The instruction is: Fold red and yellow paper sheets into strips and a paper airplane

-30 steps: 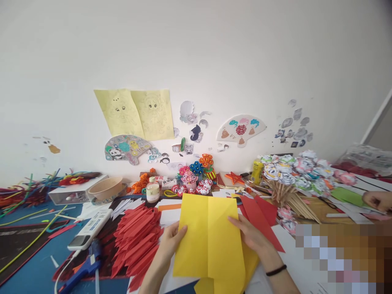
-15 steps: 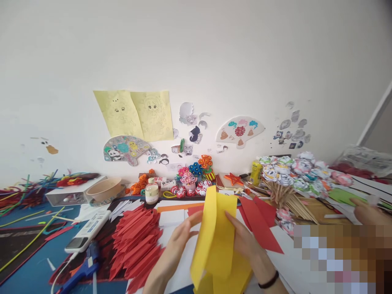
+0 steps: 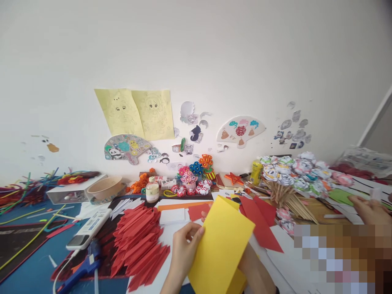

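A sheet of yellow paper is raised in front of me at a tilt, with more yellow paper showing below and behind it. My left hand pinches its left edge, thumb on the front face. Behind the sheet is my right hand, its fingers mostly hidden; only the wrist and back of the hand show at the right edge. A fingertip peeks out past the paper's upper left side; whose hand it belongs to is unclear. White sheets lie underneath.
Folded red paper strips pile up at left, near a blue glue gun and white power strip. Red sheets lie at right. Behind stand paper flowers on sticks and a bottle. Another person's hand is at far right.
The yellow paper has turned so its broad face is toward me, flatter than before. My left hand has shifted right to its edge, and my right hand has gone behind it.
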The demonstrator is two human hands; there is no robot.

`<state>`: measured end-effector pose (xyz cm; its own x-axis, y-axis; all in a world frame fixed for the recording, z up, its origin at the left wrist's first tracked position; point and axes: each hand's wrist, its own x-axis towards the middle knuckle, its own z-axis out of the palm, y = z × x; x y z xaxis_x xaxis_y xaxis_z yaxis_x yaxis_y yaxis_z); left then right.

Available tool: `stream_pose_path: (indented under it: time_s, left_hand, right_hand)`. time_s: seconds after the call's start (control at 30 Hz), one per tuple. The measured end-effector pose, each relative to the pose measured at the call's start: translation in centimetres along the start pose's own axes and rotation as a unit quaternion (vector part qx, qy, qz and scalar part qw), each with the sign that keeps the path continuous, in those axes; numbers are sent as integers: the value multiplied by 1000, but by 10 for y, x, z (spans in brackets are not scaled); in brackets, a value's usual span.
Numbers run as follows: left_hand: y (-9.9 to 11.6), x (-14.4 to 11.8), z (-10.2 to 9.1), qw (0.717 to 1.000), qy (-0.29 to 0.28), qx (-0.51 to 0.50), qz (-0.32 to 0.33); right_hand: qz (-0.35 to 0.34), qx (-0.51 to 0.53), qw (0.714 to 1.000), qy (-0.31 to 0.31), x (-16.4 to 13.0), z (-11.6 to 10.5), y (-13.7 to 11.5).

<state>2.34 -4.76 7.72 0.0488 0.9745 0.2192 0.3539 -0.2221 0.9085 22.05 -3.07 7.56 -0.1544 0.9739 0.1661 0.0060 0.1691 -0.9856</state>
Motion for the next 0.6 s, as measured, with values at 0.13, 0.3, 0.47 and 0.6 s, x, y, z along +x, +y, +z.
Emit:
stream_pose_path:
  time_s: [0.13,0.3,0.47,0.6]
  left_hand:
    - [-2,3,-1,996,49,71,0]
    - [0,9,-7,986,37,159,28]
    - [12,16,-12,974,-41,201,94]
    - [19,19,-15,957,-90,240,135]
  right_hand:
    - [-32,2,998,46,1,6,-1]
    - [-136,-92,968,189,5,-2,-31]
    - [-270,-387,882,0,26,0,-76]
    - [-202,-412,863,-211,47,9,-74]
